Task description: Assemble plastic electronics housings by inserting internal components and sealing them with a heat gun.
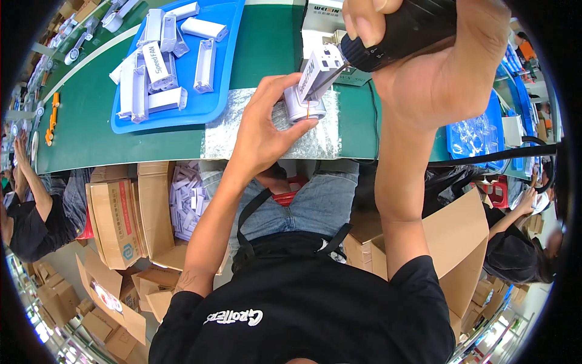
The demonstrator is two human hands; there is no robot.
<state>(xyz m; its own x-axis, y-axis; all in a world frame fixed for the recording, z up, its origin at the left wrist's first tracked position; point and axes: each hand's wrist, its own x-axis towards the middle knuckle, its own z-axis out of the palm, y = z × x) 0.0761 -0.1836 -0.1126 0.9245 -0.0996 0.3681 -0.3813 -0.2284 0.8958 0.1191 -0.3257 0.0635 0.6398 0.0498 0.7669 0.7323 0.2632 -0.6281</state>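
The left hand [264, 124] has its fingers and thumb closed around a pale plastic housing [295, 109], which sits on a whitish sheet [225, 124] at the near edge of the green table [267, 36]. The right hand [433, 82] is wrapped around a black power screwdriver [415, 30], its bit slanting down and left into the housing. Farther left, a blue tray [225, 67] holds loose white casings [137, 91].

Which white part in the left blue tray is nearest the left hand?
The white part right of the pile, hollow side up; all others lie farther from the left hand.
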